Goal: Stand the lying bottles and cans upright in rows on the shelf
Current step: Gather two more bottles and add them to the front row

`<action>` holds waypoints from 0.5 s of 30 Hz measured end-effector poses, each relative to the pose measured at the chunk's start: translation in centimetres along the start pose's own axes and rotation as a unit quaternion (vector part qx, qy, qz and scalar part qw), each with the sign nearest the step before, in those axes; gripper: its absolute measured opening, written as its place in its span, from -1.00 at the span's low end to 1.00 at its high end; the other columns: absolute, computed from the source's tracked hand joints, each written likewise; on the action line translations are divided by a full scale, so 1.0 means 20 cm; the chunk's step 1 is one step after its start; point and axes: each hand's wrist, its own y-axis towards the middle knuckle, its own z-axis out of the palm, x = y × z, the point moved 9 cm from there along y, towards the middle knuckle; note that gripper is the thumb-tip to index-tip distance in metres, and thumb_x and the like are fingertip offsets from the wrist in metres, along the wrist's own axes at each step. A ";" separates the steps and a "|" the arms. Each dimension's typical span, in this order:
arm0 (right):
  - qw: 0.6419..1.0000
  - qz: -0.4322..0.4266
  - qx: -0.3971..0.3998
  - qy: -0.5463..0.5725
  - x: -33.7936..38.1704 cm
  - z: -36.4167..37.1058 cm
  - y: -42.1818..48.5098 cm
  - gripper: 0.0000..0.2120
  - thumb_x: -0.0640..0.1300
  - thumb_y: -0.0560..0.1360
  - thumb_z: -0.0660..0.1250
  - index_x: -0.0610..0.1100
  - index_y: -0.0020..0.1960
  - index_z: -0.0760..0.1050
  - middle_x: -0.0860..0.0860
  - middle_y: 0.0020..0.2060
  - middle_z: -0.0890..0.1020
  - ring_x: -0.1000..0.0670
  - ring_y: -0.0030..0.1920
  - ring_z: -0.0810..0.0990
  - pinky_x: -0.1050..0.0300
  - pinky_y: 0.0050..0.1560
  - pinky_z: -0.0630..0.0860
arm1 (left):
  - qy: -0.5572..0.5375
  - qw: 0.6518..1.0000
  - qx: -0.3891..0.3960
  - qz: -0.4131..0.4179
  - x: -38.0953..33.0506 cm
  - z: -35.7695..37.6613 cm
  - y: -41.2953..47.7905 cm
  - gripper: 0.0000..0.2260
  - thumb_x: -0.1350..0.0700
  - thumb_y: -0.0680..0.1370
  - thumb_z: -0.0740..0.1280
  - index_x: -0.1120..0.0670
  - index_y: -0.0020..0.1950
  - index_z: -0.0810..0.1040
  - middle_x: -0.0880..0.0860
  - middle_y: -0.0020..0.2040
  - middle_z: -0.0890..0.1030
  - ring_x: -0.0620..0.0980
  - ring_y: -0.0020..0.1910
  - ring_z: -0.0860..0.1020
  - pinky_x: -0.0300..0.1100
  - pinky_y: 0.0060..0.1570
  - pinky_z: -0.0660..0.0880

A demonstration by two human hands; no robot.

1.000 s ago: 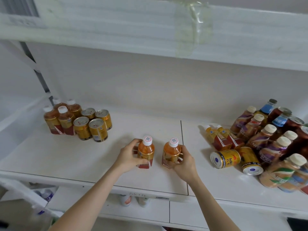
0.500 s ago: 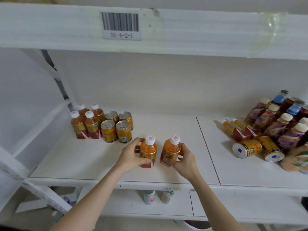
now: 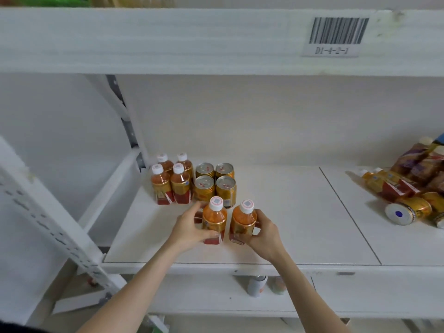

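Observation:
My left hand (image 3: 189, 228) grips an upright orange tea bottle (image 3: 214, 218) with a white cap. My right hand (image 3: 265, 233) grips a second upright orange tea bottle (image 3: 243, 219) beside it. Both bottles are held just in front of a group of upright gold cans (image 3: 215, 183) on the white shelf (image 3: 288, 236). Left of the cans stand several upright tea bottles (image 3: 171, 181). At the far right lies a heap of bottles (image 3: 389, 182) and gold cans (image 3: 408, 210) on their sides.
The shelf above (image 3: 168, 42) carries a barcode label (image 3: 336, 36). A slanted white upright (image 3: 48, 212) and a brace stand at the left. Two small bottles (image 3: 264, 284) sit on the lower shelf. More brown bottles (image 3: 425, 162) lie at the right edge.
Both hands have carried the two bottles leftward and back toward the standing cans. The view has swung left, so the lying heap now sits at the right edge.

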 end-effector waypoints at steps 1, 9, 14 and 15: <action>1.000 0.002 -0.004 0.002 0.03 0.06 0.00 -0.39 0.02 0.18 0.59 0.08 0.17 0.44 0.20 -0.01 0.60 0.14 -0.01 0.56 0.44 -0.08 0.39 | 0.006 1.000 0.001 0.000 0.03 -0.06 0.00 -0.36 0.04 0.28 0.59 -0.17 0.27 0.37 -0.14 0.15 0.51 -0.08 0.18 0.46 -0.09 0.16 0.44; 0.999 0.020 -0.011 0.028 0.26 0.47 0.03 -0.38 -0.06 0.23 0.59 0.22 0.14 0.35 0.24 0.01 0.54 0.15 0.01 0.51 0.36 -0.02 0.40 | 0.013 1.000 -0.002 -0.015 0.31 -0.45 0.02 -0.30 0.09 0.30 0.59 -0.07 0.36 0.36 -0.01 0.25 0.54 -0.02 0.16 0.50 -0.09 0.12 0.46; 0.999 0.030 0.004 0.024 0.33 0.66 0.14 -0.35 -0.13 0.25 0.59 0.07 0.26 0.39 0.12 0.13 0.57 0.10 0.08 0.50 0.25 0.07 0.43 | 0.004 0.999 -0.036 -0.027 0.44 -0.60 0.08 -0.30 0.07 0.27 0.61 -0.06 0.33 0.38 -0.02 0.20 0.55 -0.01 0.11 0.52 -0.01 0.14 0.51; 0.999 0.031 0.008 0.018 0.34 0.68 0.16 -0.33 -0.13 0.25 0.59 0.03 0.28 0.40 0.09 0.16 0.57 0.08 0.09 0.50 0.21 0.10 0.45 | 0.001 0.999 -0.040 -0.031 0.47 -0.62 0.10 -0.32 0.07 0.27 0.61 -0.06 0.31 0.39 -0.01 0.21 0.56 0.02 0.13 0.53 0.03 0.15 0.52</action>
